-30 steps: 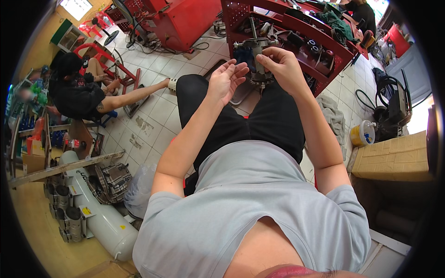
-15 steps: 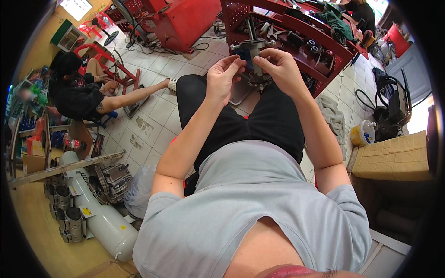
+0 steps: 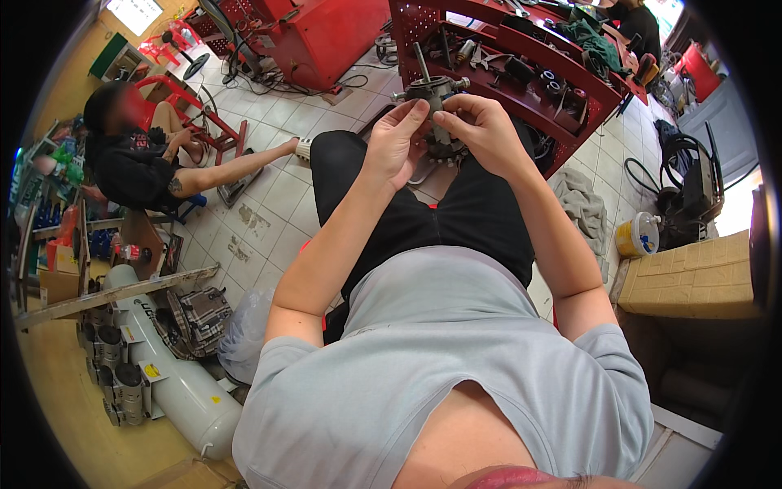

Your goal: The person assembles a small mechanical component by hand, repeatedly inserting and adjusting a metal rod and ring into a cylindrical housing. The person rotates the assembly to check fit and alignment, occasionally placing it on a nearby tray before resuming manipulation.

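Note:
A grey, worn metal mechanical part (image 3: 430, 89) stands above my knees, with a thin rod (image 3: 420, 61) sticking up from it and knobs at its sides. The body of the part runs down between my hands. My left hand (image 3: 394, 147) is closed at its near left side, thumb pressed toward the fingers; whatever lies in that pinch is hidden. My right hand (image 3: 481, 134) is closed on the right side of the part, thumb and forefinger against its body. How the part is held up from below cannot be made out.
A red tool cart (image 3: 603, 98) with loose parts stands ahead. To the left a person (image 3: 130, 155) sits on a low stool, one leg stretched out. A grey tank (image 3: 183, 391) lies at lower left. At right are a plastic bucket (image 3: 638, 235) and a cardboard box (image 3: 692, 281).
The metal part has shifted left and its rod now leans left. My right hand has moved left with it, closer to my left hand. The seated person's head has turned.

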Tool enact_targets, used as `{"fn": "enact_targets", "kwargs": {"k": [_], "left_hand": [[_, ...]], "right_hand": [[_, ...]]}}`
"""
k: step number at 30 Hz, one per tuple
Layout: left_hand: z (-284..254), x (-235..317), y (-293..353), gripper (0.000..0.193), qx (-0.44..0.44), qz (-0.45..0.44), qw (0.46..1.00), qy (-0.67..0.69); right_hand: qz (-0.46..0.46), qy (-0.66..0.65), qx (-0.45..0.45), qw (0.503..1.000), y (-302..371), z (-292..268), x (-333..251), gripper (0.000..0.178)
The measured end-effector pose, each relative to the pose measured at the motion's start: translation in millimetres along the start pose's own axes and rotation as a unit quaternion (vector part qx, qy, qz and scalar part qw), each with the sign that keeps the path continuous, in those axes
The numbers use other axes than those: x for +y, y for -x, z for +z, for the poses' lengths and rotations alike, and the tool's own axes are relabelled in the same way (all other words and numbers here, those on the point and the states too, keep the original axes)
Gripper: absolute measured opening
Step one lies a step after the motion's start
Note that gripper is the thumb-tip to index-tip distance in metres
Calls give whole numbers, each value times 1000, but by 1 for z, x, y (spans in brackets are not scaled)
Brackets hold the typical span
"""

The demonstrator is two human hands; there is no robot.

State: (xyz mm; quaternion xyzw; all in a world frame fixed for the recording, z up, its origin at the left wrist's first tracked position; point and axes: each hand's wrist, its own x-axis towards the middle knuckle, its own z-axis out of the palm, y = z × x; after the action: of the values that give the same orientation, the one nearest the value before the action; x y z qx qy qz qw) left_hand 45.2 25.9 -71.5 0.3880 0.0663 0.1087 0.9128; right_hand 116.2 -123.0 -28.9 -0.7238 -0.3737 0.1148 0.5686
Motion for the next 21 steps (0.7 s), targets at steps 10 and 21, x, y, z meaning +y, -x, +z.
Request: {"fn": "enact_targets", "kwargs": {"k": [10, 21], "left_hand": [[10, 7, 9, 18, -76, -8, 997, 29], [13, 8, 10, 14, -67, -2, 995, 69]], "right_hand": [[-41, -2, 15, 999, 0, 1, 1, 25], [-15, 13, -9, 1000, 3, -1, -7, 17]]}}
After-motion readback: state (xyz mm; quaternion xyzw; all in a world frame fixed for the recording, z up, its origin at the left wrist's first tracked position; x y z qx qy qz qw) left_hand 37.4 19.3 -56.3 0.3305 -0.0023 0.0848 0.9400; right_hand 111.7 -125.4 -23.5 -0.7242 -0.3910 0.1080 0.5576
